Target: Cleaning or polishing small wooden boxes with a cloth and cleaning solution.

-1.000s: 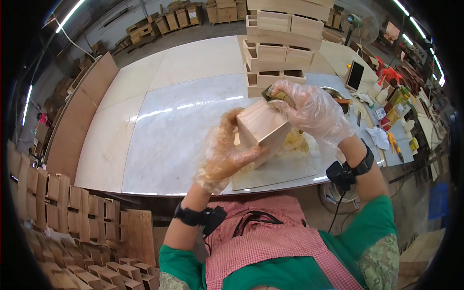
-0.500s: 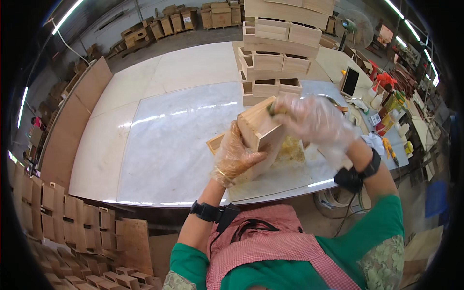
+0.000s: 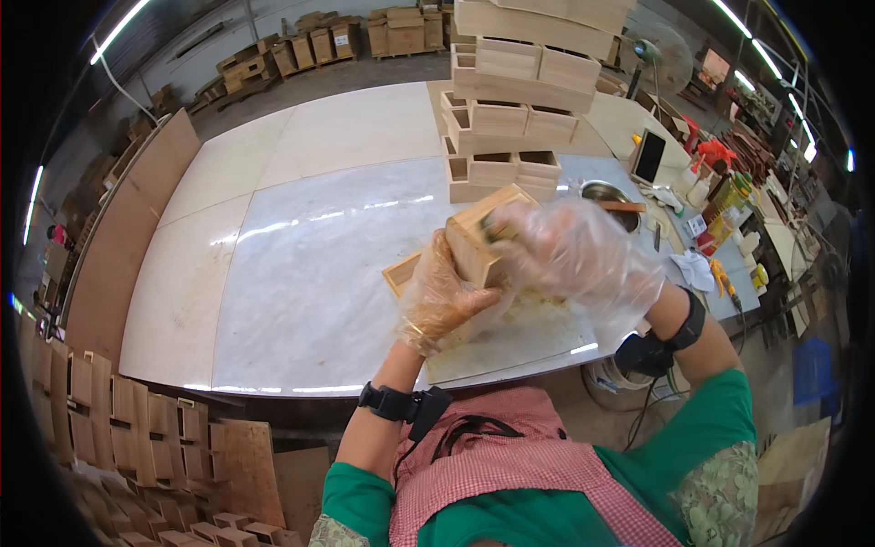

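Observation:
My left hand [image 3: 447, 296], in a clear plastic glove stained brown, grips a small pale wooden box [image 3: 472, 248] from its left side, with the box tilted above the table. My right hand [image 3: 570, 246], gloved in loose clear plastic and blurred by motion, is closed around a small dark green pad [image 3: 497, 225] pressed to the box's upper part. The pad's exact kind is hard to make out. Behind my left hand, another wooden piece with a raised rim [image 3: 398, 273] lies on the table, partly hidden.
A tall stack of wooden drawer units [image 3: 497, 118] rises beyond the box. To the right are a metal bowl [image 3: 602, 192] with a wooden-handled tool across it, a phone [image 3: 648, 157], a white cloth [image 3: 694, 271] and bottles [image 3: 699, 190]. A wooden panel [image 3: 137, 228] edges the table's left.
My right hand has shifted a little down and left along the box, with the green pad in it. The metal bowl shows more fully. My left hand keeps its grip.

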`<state>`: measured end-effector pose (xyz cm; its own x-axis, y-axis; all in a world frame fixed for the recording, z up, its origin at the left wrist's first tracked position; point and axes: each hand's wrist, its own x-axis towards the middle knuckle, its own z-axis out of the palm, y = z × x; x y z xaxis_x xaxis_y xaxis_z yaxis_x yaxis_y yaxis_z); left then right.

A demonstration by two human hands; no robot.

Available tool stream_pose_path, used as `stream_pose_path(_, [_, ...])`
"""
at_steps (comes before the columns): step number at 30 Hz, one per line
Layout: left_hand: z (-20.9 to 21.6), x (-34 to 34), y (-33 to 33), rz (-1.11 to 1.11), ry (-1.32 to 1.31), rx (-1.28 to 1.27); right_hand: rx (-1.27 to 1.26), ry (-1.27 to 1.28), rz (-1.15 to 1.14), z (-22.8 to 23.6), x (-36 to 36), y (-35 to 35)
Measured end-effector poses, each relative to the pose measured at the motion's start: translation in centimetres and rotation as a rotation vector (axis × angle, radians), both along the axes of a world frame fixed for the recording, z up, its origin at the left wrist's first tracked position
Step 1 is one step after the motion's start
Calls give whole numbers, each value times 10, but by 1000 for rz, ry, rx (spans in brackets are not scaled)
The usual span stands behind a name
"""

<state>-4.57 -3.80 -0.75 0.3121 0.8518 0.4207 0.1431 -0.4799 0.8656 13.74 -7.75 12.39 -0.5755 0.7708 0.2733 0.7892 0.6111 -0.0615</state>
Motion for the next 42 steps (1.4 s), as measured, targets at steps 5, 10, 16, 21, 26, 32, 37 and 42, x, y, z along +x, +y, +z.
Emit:
stream_pose_path(5, [-4, 0, 6, 43, 149, 154, 101, 49, 107, 1, -17, -4])
stream_pose_path(10, [0, 3, 3, 62, 25, -10, -61, 183, -174, 5, 26, -7])
stream_pose_path(16, [-4, 3, 5, -11, -75, -38, 83, 83, 6, -1, 1, -13])
stream_pose_path(21, [-4, 4, 8, -14, -56, 7, 114, 109, -171, -1, 22, 51])
stream_pose_path(26, [-8, 4, 7, 18, -9, -6, 52, 221, -228, -10, 28, 49])
stream_pose_path(32, [-14, 0, 6, 61, 66, 17, -213, 164, -295, 14, 33, -7])
stream_pose_path(37, [-12, 8, 9, -39, -54, -15, 13, 152, -248, 0, 27, 56])
stream_pose_path(42, [-21, 5, 11, 79, 64, 52, 25, 142, -226, -5, 27, 44])
